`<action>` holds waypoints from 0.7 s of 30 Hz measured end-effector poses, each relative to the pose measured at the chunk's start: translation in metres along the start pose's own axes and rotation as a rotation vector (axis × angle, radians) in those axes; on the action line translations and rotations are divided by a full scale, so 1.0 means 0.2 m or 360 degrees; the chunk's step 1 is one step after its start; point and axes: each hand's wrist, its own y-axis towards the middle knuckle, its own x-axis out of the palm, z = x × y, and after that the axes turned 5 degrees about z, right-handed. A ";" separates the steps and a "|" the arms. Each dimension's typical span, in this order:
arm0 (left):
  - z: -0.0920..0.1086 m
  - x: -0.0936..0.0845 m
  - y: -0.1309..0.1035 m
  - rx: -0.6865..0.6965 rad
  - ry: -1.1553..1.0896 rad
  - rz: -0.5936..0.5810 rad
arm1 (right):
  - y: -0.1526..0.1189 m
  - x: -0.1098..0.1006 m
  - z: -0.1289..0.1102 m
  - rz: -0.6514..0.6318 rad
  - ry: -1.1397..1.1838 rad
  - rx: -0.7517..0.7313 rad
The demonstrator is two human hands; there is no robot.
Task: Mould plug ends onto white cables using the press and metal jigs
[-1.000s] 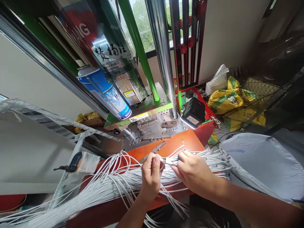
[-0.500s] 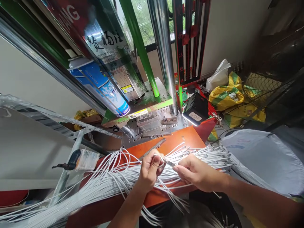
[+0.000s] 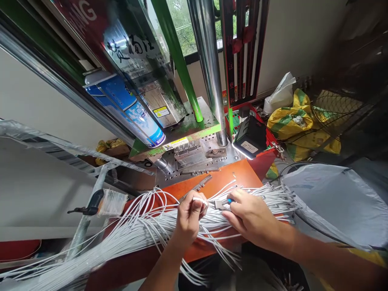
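In the head view, my left hand is closed around a white cable, its thumb pressing on it near the end. My right hand grips small cutting pliers with a bit of blue handle showing. The metal jaws point left, close to the cable end; whether they touch it I cannot tell. Under both hands spreads a thick bundle of white cables, with small connector ends gathered at the right. A slim metal bar lies just behind my left hand.
The cables lie over an orange work surface. Behind it stands a machine with a metal mould on its bed plate. A lit black lamp stands right of it, a blue spray can left. A white bag opens at right.
My right hand has turned and shifted its hold, so the pliers' jaws and blue handle now show more plainly. My left hand has tilted slightly, showing more of the white cable.
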 end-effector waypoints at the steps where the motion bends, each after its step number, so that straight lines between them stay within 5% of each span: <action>1: 0.01 0.00 0.00 0.0014 0.0063 -0.0010 | 0.00 0.01 -0.01 0.0031 -0.0090 -0.0033; 21: 0.05 -0.02 0.00 0.0026 0.0545 0.0054 | 0.05 0.00 -0.06 -0.0081 -0.0373 -0.0042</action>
